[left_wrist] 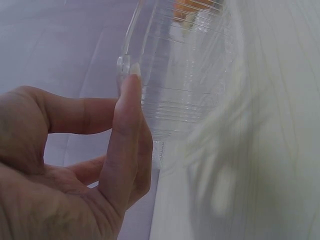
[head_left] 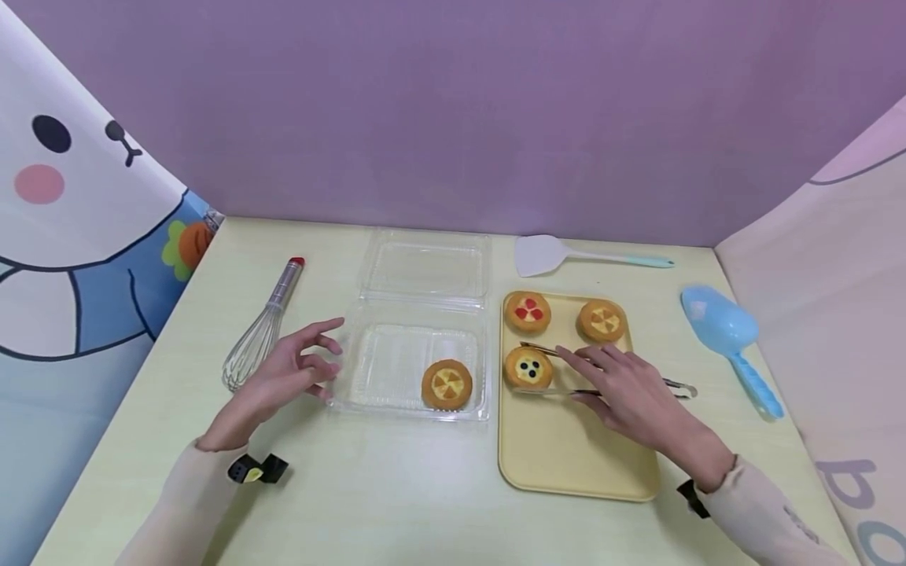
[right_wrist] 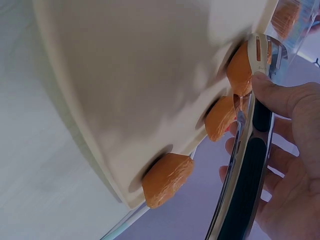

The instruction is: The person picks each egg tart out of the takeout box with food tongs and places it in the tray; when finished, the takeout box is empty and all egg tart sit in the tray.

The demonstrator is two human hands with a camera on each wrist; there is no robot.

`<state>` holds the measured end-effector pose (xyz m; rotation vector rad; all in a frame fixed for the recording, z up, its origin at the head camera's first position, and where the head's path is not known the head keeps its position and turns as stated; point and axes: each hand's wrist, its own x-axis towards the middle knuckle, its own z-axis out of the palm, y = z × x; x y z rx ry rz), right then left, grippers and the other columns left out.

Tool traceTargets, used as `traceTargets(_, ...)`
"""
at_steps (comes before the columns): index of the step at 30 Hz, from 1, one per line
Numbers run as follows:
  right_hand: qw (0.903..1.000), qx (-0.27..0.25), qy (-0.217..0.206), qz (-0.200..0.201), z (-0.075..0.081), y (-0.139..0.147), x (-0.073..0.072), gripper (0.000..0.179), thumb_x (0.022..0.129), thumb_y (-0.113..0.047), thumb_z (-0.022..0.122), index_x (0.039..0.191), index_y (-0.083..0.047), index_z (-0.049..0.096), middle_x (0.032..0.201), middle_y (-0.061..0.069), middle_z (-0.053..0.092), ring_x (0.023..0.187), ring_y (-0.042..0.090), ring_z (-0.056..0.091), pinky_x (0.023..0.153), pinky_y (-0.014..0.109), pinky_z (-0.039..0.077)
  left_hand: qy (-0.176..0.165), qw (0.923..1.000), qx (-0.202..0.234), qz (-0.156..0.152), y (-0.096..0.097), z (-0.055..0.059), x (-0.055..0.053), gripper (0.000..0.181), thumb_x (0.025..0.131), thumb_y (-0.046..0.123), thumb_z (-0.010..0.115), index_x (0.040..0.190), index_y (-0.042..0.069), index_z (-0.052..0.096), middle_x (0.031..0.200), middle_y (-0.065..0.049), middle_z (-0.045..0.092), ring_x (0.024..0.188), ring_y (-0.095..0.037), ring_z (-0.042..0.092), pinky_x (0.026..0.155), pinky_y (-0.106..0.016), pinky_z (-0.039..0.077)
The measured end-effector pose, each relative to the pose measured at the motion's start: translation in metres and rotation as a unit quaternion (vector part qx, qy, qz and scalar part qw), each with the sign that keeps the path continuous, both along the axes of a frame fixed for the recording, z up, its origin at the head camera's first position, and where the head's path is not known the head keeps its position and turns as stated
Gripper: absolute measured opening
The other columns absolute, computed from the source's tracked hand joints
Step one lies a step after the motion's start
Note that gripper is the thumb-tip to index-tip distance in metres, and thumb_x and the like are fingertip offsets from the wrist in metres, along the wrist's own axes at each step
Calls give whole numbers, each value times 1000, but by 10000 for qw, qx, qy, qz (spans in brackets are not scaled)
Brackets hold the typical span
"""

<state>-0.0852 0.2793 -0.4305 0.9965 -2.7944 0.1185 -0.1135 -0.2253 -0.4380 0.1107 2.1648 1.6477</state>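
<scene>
My right hand (head_left: 633, 393) grips metal tongs (right_wrist: 250, 165) with dark handle grips. Their jaws stand either side of a round tart with dark berries (head_left: 529, 369), which sits at the left edge of a yellow tray (head_left: 566, 464). A tart with red fruit (head_left: 528, 313) and one with a wedge pattern (head_left: 602, 321) lie farther back on the tray. My left hand (head_left: 286, 369), its fingers loosely bent, touches the left edge of a clear plastic box (head_left: 396, 369). Inside the box, at the front right, lies another wedge-patterned tart (head_left: 447, 384).
The box's hinged lid (head_left: 428, 263) lies open behind its base. A whisk (head_left: 265, 330) lies to the left. Behind the tray is a white spatula (head_left: 541, 255), and a blue scoop (head_left: 722, 322) lies right of it. A purple backdrop (head_left: 453, 118) rises at the table's back edge.
</scene>
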Motion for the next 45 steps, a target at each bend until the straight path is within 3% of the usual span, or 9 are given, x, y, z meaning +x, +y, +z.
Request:
traceTargets(11, 9999, 118, 30, 38, 4, 0, -2, 73, 84, -27, 87, 150, -16, 57, 116, 7, 71, 105, 28, 68, 74, 43, 60, -26, 10000, 21, 31, 0, -1, 1, 78, 93, -10, 60, 163, 6, 30, 129, -26, 47, 83, -14, 65, 66, -40, 67)
traceTargets(23, 10000, -36, -11, 25, 11, 2, 0, 79, 81, -29, 89, 151, -14, 55, 122, 10, 70, 109, 30, 68, 77, 47, 62, -40, 10000, 23, 16, 0, 1, 1, 79, 93, -8, 61, 164, 6, 30, 128, -26, 47, 83, -16, 65, 66, -40, 67)
traceTargets(35, 9988, 83, 426, 235, 37, -1, 3, 81, 83, -30, 84, 155, -15, 50, 125, 10, 70, 108, 30, 68, 72, 43, 57, 5, 10000, -23, -5, 0, 1, 1, 78, 93, -9, 61, 163, 6, 30, 129, -27, 46, 83, -16, 65, 66, -39, 67)
traceTargets(45, 9977, 200, 412, 500, 50, -23, -6, 75, 90, -29, 79, 157, -17, 48, 127, 7, 69, 111, 28, 67, 84, 45, 59, -7, 10000, -59, 29, 1, 1, 0, 78, 93, -9, 60, 163, 6, 30, 129, -27, 46, 82, -14, 64, 66, -39, 67)
